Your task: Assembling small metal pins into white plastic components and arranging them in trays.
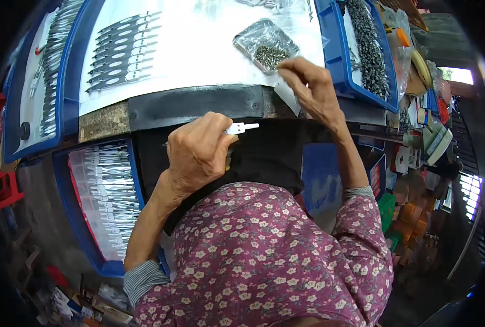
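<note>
My left hand (pixel 196 147) is closed around a narrow white piece (pixel 241 128) with small dark holes and a slim tip pointing right. It is held just in front of the bench edge, and the rest of the piece is hidden in my fist. Over the bench's right part, my right hand (pixel 313 90) has its thumb and forefinger brought together in a pinch. Whatever is between those fingertips is too small to make out. Beside them lies a shallow clear tray (pixel 253 38) with a heap of small metal pins or screws (pixel 270 57).
Dark flat parts with oval holes (pixel 122 49) lie in a row on the white sheet (pixel 199 60). A blue bin (pixel 340 54) of small dark parts stands right, another blue bin (pixel 71 71) left. Below left, a blue crate (pixel 114 267) holds metal rods with white ends.
</note>
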Available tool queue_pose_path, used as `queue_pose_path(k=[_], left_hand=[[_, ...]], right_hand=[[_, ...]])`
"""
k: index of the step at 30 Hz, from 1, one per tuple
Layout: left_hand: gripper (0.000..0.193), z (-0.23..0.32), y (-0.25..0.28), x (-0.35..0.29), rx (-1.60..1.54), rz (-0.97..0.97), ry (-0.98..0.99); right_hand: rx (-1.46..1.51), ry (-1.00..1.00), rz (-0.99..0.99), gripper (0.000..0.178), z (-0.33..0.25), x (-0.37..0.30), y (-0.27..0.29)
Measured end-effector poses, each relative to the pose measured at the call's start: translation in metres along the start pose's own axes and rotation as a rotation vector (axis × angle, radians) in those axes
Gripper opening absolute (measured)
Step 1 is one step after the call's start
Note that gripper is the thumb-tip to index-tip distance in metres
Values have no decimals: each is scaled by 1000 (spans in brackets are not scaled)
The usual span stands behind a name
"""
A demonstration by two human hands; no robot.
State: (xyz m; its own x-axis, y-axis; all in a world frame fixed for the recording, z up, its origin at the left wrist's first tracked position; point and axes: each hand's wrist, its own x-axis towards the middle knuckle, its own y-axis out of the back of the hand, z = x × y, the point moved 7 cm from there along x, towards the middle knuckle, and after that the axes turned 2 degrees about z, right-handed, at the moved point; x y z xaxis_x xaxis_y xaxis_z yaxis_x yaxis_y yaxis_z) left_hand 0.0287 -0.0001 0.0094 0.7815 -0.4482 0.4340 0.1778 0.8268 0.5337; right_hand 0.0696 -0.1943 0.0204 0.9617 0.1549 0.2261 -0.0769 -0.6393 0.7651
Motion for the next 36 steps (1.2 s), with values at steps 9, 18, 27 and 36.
queue_pose_path(k=[9,18,27,36], left_hand=[[11,-13,4,-2,-115,46,233],[13,-19,1,-2,-194,-6,389],[14,-21,-1,-1,-283,-32,468],[13,-26,-3,0,-434,-36,603]], right_hand=[[-380,211,48,8,13,25,-25],[-337,209,27,6,17,26,-29],[-389,205,31,5,14,29,-33],[-193,35,54,7,29,26,-24]])
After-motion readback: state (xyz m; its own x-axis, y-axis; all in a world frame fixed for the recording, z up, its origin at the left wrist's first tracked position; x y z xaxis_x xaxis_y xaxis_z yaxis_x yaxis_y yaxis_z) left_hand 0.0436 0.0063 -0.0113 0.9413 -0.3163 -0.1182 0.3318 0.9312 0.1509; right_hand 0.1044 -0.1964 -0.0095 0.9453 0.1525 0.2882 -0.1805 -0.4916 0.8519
